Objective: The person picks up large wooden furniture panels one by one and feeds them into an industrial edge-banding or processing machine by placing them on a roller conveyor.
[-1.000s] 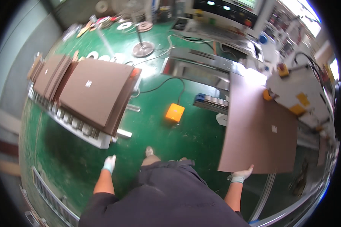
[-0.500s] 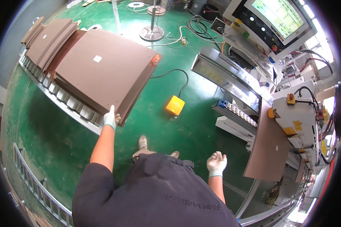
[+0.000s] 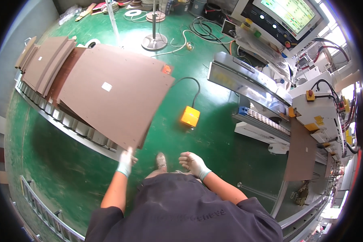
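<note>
Left hand (image 3: 126,160) is right at the near corner of the top board (image 3: 115,90), the big brown sheet lying on the roller rack (image 3: 74,128). From here the fingers look like they're on or just under that corner, but I can't tell if they've actually closed on it or are only touching. The board runs away from me, up and to the left, long axis slanting toward the far end of the rack, so the whole sheet lies ahead of the left hand. Right hand (image 3: 192,163) is loose and half curled, holding nothing, well off to the right of the corner. So left is clearly the nearer one. A second board (image 3: 300,151) leans at the machine (image 3: 322,117) far right.
</note>
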A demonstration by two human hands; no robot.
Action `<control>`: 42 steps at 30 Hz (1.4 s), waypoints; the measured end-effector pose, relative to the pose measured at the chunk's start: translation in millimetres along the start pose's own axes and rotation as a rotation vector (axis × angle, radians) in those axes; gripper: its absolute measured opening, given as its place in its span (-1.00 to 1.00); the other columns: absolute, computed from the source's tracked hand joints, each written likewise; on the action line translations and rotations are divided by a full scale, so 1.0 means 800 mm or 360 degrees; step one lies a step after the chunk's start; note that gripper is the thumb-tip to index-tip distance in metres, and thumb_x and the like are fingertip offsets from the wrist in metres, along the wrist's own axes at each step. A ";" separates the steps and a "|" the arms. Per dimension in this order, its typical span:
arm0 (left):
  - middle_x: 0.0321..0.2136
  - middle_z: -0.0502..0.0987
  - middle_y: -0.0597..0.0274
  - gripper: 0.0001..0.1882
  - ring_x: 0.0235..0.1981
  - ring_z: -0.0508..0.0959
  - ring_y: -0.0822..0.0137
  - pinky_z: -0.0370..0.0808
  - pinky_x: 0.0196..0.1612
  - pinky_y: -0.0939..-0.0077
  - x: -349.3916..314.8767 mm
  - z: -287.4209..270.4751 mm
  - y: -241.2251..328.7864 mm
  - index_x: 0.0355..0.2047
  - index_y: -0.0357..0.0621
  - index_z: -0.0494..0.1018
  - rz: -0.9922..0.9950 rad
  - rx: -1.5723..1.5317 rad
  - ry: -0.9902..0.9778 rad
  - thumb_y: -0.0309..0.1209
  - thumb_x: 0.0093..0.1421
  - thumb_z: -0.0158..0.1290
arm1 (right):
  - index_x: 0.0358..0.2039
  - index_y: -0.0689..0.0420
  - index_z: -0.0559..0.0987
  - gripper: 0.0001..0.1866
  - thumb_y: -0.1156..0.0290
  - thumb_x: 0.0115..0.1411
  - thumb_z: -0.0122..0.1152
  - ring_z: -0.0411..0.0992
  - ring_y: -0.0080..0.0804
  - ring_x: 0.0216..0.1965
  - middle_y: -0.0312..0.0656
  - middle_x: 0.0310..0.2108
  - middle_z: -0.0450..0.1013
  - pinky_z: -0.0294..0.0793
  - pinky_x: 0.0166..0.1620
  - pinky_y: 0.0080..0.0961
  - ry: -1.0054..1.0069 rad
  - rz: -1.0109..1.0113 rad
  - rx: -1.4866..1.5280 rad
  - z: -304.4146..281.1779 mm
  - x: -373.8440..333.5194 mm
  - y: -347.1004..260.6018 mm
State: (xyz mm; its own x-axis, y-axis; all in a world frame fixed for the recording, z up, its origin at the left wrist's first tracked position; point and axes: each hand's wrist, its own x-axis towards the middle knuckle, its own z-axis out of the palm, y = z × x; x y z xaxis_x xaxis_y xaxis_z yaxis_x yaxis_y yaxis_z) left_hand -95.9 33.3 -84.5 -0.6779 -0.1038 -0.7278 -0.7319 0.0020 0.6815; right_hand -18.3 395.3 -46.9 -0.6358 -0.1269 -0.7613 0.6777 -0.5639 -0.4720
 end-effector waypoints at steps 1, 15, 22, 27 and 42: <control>-0.57 0.47 0.29 -0.55 -0.62 0.48 0.41 0.38 -0.58 0.53 -0.016 0.007 -0.009 -0.28 -0.13 0.35 -0.0013 0.0065 -0.0122 0.04 0.39 -0.01 | -0.02 0.14 0.48 -0.68 0.17 0.40 0.07 0.49 -0.47 -0.23 -0.27 -0.24 0.51 0.50 -0.18 -0.51 -0.0143 0.0062 -0.0214 0.023 0.008 0.005; 0.01 0.53 0.15 -0.52 0.00 0.51 0.23 0.51 0.00 0.16 0.072 -0.069 0.040 0.04 -0.27 0.43 0.0338 -0.0924 -0.0220 -0.07 0.38 0.00 | 0.08 0.27 0.44 -0.51 0.13 0.36 0.20 0.53 -0.30 -0.10 -0.07 -0.08 0.53 0.53 0.00 -0.34 -0.0167 -0.0041 -0.0626 0.142 0.088 0.018; 0.04 0.52 0.33 -0.56 0.06 0.49 0.27 0.44 0.15 0.24 0.050 -0.062 0.110 0.09 -0.02 0.43 0.0308 -0.1128 -0.0524 -0.05 0.36 0.08 | -0.02 0.37 0.54 -0.48 0.11 0.29 0.25 0.46 -0.49 -0.31 -0.17 -0.28 0.53 0.49 -0.20 -0.49 0.0138 -0.0759 -0.1057 0.099 -0.048 -0.102; 0.13 0.49 0.23 -0.38 0.13 0.47 0.18 0.43 0.19 0.17 0.076 -0.097 0.083 0.20 -0.06 0.38 0.0164 -0.1366 -0.0167 0.10 0.33 0.03 | -0.12 0.32 0.61 -0.60 0.21 0.23 0.30 0.41 -0.53 -0.38 -0.26 -0.41 0.51 0.43 -0.29 -0.53 0.0633 -0.0878 -0.0863 0.004 -0.125 -0.130; 0.10 0.53 0.21 -0.47 0.06 0.55 0.12 0.54 0.07 0.07 0.055 -0.108 0.107 0.16 -0.03 0.44 0.0165 -0.0825 -0.0250 0.04 0.41 -0.17 | -0.28 0.21 0.60 -0.80 0.31 0.31 0.24 0.36 -0.64 -0.34 -0.39 -0.40 0.49 0.39 -0.20 -0.60 0.1393 -0.1161 -0.0610 -0.178 -0.174 -0.075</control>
State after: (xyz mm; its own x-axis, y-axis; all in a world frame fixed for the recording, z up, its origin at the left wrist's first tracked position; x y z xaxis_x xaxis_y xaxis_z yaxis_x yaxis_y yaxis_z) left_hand -182.4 -57.4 -51.8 -0.7759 0.0206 -0.6305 -0.5576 -0.4899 0.6702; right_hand 82.1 562.9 24.2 -0.5495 0.8022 -0.2333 0.4228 0.0262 -0.9059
